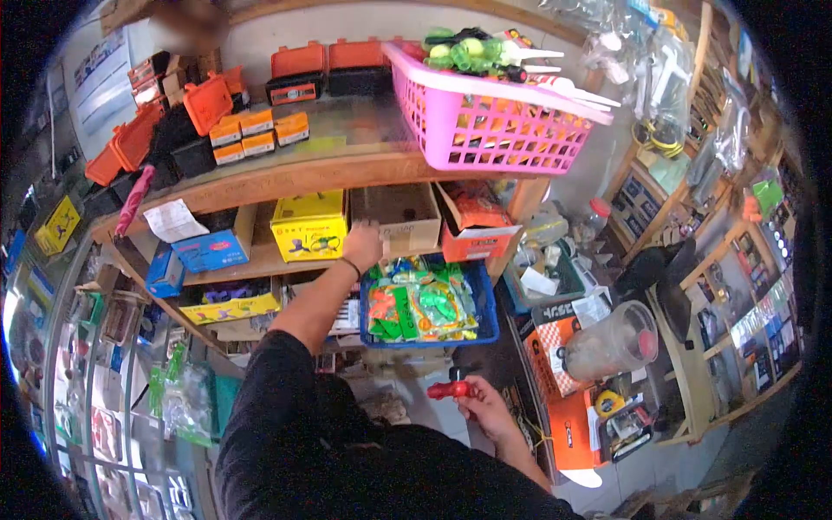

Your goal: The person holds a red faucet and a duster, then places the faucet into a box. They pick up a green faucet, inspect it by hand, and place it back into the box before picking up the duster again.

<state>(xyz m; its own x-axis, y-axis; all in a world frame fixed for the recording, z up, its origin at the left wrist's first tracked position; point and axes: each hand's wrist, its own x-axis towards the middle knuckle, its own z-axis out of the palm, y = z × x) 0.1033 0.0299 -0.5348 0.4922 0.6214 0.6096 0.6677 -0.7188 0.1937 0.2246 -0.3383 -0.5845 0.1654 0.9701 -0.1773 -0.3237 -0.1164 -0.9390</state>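
My left hand (364, 244) reaches to the lower shelf, fingers bent over the near left edge of an open brown cardboard box (412, 236). Just left of that hand stands a yellow printed box (308, 227). Below it, a blue basket (492, 303) holds green and orange packaged items (423, 303). Lower down, in front of my body, my right hand (489, 411) is closed on one end of a red tap-like fitting (449, 390) with a black knob on top. The inside of the cardboard box shows only in part.
A pink basket (503, 121) stands on the upper wooden shelf (286, 179), near small orange boxes (251, 134). To the right are a clear plastic tub (607, 342) and an orange box (572, 433). A glass display case (113, 390) runs along the left.
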